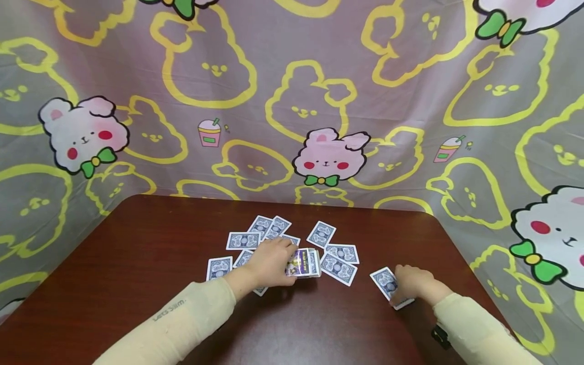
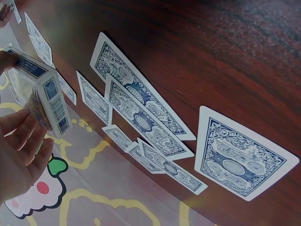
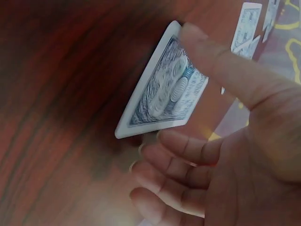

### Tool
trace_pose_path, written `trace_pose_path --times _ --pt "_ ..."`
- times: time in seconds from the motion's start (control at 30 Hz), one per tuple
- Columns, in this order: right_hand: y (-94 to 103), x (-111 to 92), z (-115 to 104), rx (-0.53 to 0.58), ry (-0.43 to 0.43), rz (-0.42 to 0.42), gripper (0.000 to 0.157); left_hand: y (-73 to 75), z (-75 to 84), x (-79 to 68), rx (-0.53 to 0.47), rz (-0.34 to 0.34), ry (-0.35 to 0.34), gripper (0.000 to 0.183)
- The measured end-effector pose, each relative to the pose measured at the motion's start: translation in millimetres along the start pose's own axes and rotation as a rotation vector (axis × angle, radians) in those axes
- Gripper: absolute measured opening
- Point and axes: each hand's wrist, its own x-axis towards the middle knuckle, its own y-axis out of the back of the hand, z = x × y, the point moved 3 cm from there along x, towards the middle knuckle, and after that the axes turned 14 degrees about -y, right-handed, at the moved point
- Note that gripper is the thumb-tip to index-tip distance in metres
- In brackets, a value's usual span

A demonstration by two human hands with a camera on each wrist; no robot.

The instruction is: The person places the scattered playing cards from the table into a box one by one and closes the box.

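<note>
L hand (image 1: pixel 269 261) fingers pinching the box (image 1: pixel 300 262), R hand (image 1: pixel 414 282) fingers pinching a card (image 1: pixel 383 280), prob pick-up step, next move likely needs a clean lift off the surface (image 1: pixel 319 327)

A grey curtain (image 1: pixel 264 30) hangs beyond the bench's (image 1: pixel 137 258) far edge and beside its left and right edges. Yellow outlines (image 1: pixel 167 71) of animals cover it, with white rabbit heads (image 1: pixel 326 157) in green bows and pink cups (image 1: pixel 210 136). The bench is dark red-brown, grained, its far corners rounded, with a soft sheen.
</note>
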Motion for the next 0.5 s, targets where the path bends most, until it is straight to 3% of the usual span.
trace_pose_path --times 0.2,0.5 --pt "-1.5 -1.0 2.3 0.041 -0.022 0.008 0.043 1.1 -0.8 -0.5 0.003 -0.008 0.002 0.059" --pt "-3.2 2.1 5.0 0.041 -0.041 -0.004 0.036 2.0 0.1 -2.8 0.017 -0.005 0.002 0.059"
